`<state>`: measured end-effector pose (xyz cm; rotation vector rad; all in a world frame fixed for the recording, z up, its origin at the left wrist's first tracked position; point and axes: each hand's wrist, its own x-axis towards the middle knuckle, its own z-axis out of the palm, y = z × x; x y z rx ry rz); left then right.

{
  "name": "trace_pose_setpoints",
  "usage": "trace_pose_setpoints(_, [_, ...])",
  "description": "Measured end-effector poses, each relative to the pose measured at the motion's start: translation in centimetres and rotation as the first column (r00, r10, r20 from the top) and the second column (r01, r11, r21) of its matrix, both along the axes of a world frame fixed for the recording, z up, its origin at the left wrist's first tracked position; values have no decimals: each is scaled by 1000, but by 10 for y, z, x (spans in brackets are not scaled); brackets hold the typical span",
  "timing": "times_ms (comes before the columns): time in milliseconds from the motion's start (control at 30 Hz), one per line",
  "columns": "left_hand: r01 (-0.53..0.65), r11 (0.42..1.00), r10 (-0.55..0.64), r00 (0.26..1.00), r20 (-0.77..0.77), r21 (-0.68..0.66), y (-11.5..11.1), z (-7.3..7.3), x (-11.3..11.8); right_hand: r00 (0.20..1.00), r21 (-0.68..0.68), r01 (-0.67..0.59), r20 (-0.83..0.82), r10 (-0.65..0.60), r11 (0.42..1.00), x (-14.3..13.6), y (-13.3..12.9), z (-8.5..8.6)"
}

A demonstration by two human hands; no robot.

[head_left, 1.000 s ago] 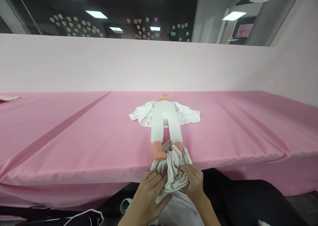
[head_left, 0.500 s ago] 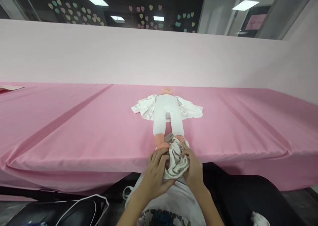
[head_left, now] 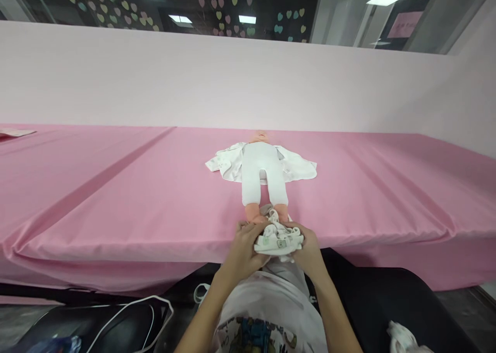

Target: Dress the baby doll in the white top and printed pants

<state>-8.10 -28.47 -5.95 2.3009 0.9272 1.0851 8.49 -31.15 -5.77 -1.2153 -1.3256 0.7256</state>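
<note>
While the baby doll [head_left: 262, 159] is laid on its back on the pink-covered table [head_left: 147, 203], its feet [head_left: 254, 216] are pointed toward the near edge, an orientation judged to put them within easy reach. Under the torso a white shirt [head_left: 301, 168] is spread open, its sleeves laid out to either side, probably so that little cloth is bunched beneath the body. Just at the feet, a pale printed garment [head_left: 277, 244] is gathered into a compact roll. One end is gripped by the left hand [head_left: 247, 242], the other by the right hand [head_left: 308, 243]; neither is free. By this two-sided hold the loose folds are presumably controlled and the cloth is supported evenly. One foot is partly hidden behind the garment; whether it is enclosed cannot be told. Fingertip positions are largely obscured by the folds.
</note>
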Motion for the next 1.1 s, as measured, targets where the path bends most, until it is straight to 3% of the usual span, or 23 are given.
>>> trace_pose_setpoints(167, [172, 978, -172, 985, 16, -118, 0, 16, -16, 935, -196, -319, 91, 341, 927, 19, -6, 6])
trace_pose_setpoints(300, [380, 899, -407, 908, -97, -217, -6, 29, -35, 778, -307, -517, 222, 588, 799, 28, -21, 15])
trace_pose_setpoints(433, [501, 818, -544, 833, -98, -284, -16, 46, -45, 683, -281, -571, 359, 636, 772, 34, -36, 30])
trace_pose_setpoints(567, [413, 876, -452, 883, -126, -249, -30, 60, -57, 582, -265, -625, 467, 665, 734, 44, -61, 46])
trace_pose_setpoints(633, [397, 898, -420, 903, -94, -191, -39, 62, -69, 597, -210, -602, 523, 608, 771, 49, -80, 51])
trace_pose_setpoints(700, [412, 904, -416, 909, -9, -115, -49, 62, -83, 707, -78, -487, 550, 445, 870, 53, -99, 54])
trace_pose_setpoints(767, [411, 912, -408, 908, 94, -17, -57, 61, -94, 800, 52, -360, 531, 280, 931, 56, -109, 54])
trace_pose_setpoints(867, [273, 956, -290, 938, 189, 111, -58, 66, -99, 798, 74, -341, 550, 246, 937, 58, -100, 58])
trace_pose_setpoints(967, [75, 974, -96, 992, 87, 213, -45, 84, -96, 787, 96, -300, 587, 189, 949, 55, -79, 72])
trace_pose_setpoints(1033, [-5, 947, -2, 1000, 23, 322, -37, 100, -96, 807, 243, -236, 588, 51, 941, 51, -71, 86])
trace_pose_setpoints(1100, [-96, 907, 79, 995, 59, 410, -33, 112, -98, 827, 431, -169, 551, -110, 886, 47, -72, 99])
